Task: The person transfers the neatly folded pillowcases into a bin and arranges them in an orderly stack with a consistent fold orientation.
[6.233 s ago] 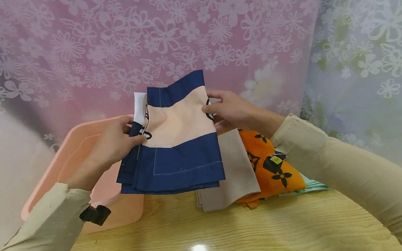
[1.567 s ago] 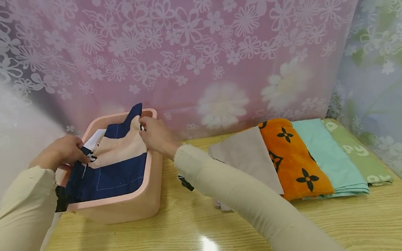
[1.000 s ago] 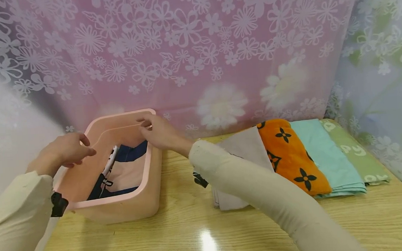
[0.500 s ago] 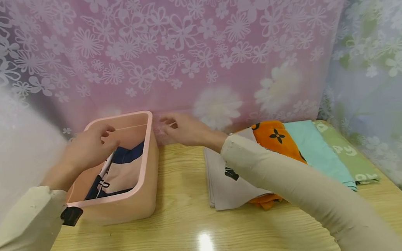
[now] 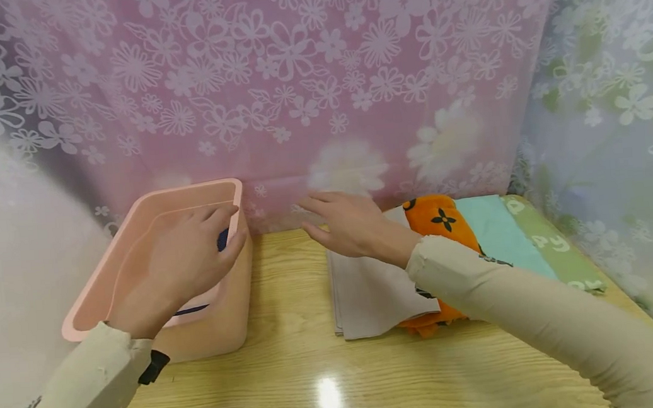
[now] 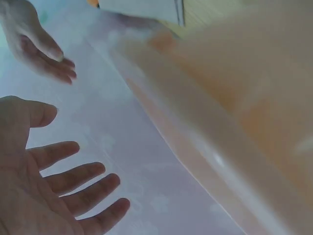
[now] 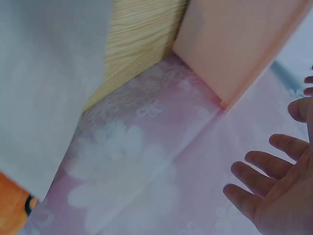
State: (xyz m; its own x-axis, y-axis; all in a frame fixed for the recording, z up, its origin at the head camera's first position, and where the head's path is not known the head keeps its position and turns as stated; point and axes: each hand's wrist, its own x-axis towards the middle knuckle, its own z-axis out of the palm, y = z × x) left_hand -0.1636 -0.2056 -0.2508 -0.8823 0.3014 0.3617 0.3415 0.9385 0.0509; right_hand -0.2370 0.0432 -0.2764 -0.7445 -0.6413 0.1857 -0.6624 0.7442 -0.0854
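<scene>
My left hand [image 5: 193, 251] hovers over the pink plastic bin [image 5: 100, 270], fingers extended and holding nothing. In the left wrist view its fingers [image 6: 80, 176] are spread beside the bin's blurred wall. Inside the bin lies the folded navy and beige cloth [image 5: 223, 239], mostly hidden behind that hand. My right hand [image 5: 350, 221], also holding nothing, is above the back left corner of a folded grey cloth [image 5: 373, 295]. The right wrist view shows its fingers [image 7: 254, 178] apart, with the grey cloth's edge at the left.
Right of the grey cloth, overlapping in a row, lie an orange cloth with dark flowers [image 5: 447, 221], a mint cloth [image 5: 499, 236] and a green lettered cloth [image 5: 553, 239]. All rest on the wooden table [image 5: 281, 371]. A pink floral curtain [image 5: 274, 106] hangs behind.
Both hands held the navy and beige cloth, lowered it into the bin and let it go. Since then both have moved right, the right hand from the bin's rim to the grey cloth.
</scene>
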